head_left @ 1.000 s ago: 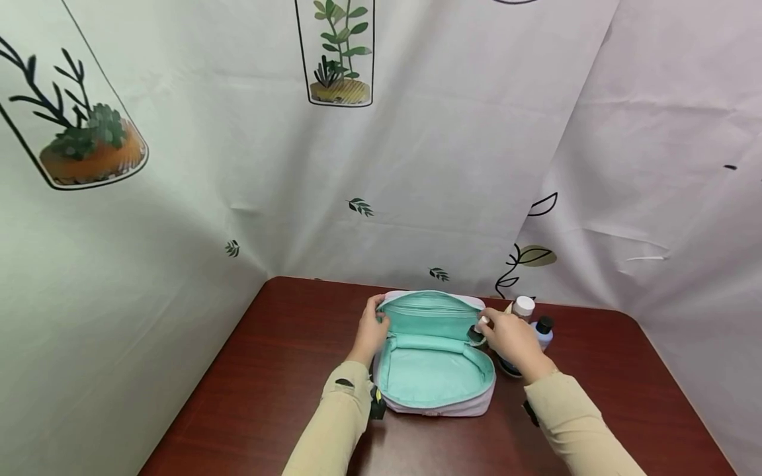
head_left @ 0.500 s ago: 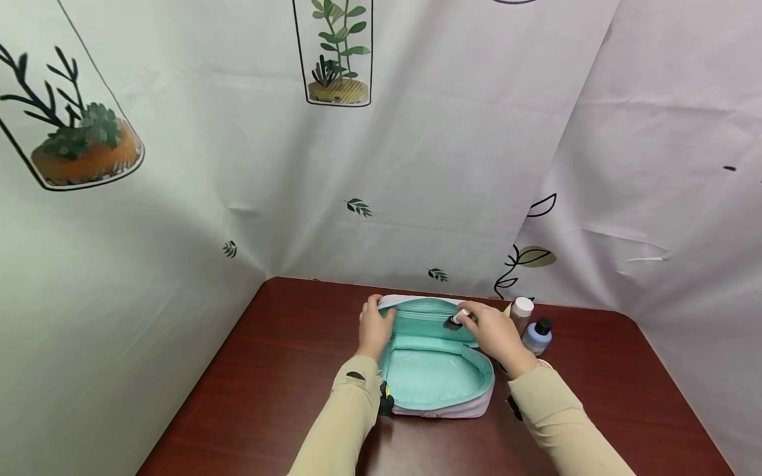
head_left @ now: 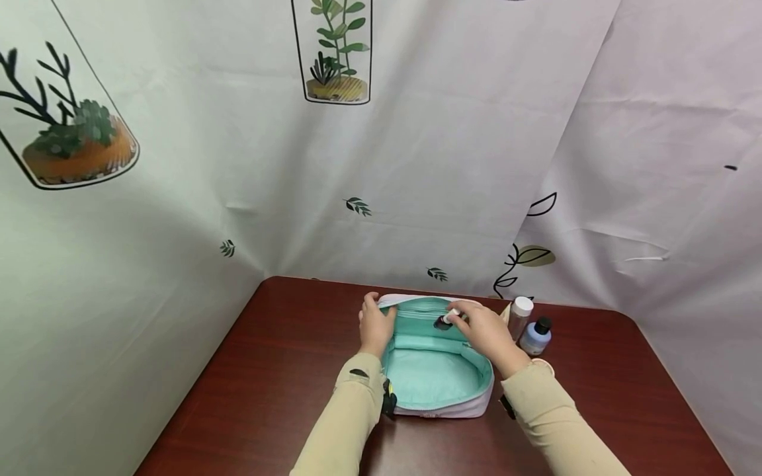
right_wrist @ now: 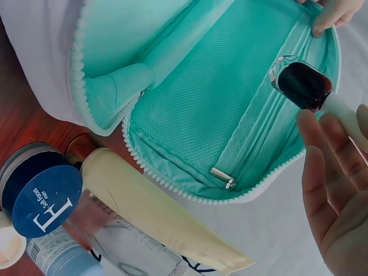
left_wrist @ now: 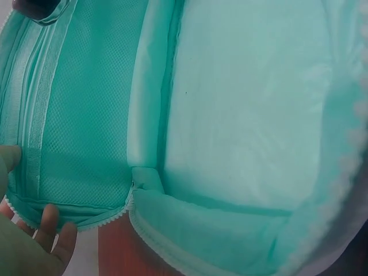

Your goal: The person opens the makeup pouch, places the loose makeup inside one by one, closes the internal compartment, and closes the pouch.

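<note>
A cosmetic bag (head_left: 437, 380) with a mint-green lining lies unzipped on the table, its lid leaning back. My left hand (head_left: 376, 328) grips the lid's left edge, the thumb on the inner side. Between the thumb and fingers of my right hand (right_wrist: 339, 184) is the white cap of a small nail polish bottle (right_wrist: 305, 85); its dark glass body points away from the hand. The bottle hangs in front of the lid's zipped mesh pocket (right_wrist: 201, 109), near a metal zip pull (right_wrist: 223, 178). In the left wrist view only part of the bottle shows, at the top left.
Right of the bag stand a clear bottle with a white cap (head_left: 522, 308), a blue bottle with a black cap (head_left: 535, 338), a cream-coloured tube (right_wrist: 149, 201) and a jar with a blue lid (right_wrist: 49, 198). A fabric backdrop (head_left: 387, 165) borders the brown table (head_left: 286, 370).
My right hand has carried the nail polish leftward from the lid's right edge to the front of the mesh pocket. The left hand still holds the lid, which has tilted slightly.
</note>
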`<state>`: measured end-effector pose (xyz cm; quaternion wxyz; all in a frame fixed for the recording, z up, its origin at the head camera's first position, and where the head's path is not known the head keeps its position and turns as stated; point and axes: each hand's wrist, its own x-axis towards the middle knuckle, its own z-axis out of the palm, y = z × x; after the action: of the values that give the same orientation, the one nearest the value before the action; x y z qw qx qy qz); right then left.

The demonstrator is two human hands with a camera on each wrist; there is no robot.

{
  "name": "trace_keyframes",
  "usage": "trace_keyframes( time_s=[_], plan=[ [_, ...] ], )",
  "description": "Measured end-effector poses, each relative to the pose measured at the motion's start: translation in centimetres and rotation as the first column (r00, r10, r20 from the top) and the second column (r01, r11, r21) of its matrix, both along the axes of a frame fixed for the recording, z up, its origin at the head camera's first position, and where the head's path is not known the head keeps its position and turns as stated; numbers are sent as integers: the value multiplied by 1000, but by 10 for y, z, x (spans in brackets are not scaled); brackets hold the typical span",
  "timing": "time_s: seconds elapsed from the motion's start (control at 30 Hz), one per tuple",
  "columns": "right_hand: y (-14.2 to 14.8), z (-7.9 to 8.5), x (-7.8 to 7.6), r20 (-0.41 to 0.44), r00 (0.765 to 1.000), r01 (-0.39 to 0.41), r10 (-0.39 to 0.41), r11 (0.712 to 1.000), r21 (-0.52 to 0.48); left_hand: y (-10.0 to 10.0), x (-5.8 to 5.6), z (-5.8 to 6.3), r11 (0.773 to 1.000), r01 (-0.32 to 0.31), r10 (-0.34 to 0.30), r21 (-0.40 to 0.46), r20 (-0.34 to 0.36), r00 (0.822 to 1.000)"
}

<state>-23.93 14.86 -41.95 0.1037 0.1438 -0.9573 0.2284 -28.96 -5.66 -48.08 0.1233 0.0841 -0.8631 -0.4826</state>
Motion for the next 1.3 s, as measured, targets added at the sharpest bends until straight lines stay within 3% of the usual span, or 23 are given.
trace_keyframes(
  time_s=[0.33, 0.77, 1.3],
  plan=[
    [-6, 2, -2, 2, 1000, 1, -1, 998, -57, -2, 1, 5, 999, 32, -32, 0, 7, 999],
    [-14, 0, -8, -15, 998, 62, -64, 993, -101, 2, 1, 9, 996, 83, -78, -43, 118, 990],
    [-24, -6, -12, -41, 996, 79, -84, 990, -113, -2, 1, 11, 989, 142, -133, -32, 185, 974]
  ],
)
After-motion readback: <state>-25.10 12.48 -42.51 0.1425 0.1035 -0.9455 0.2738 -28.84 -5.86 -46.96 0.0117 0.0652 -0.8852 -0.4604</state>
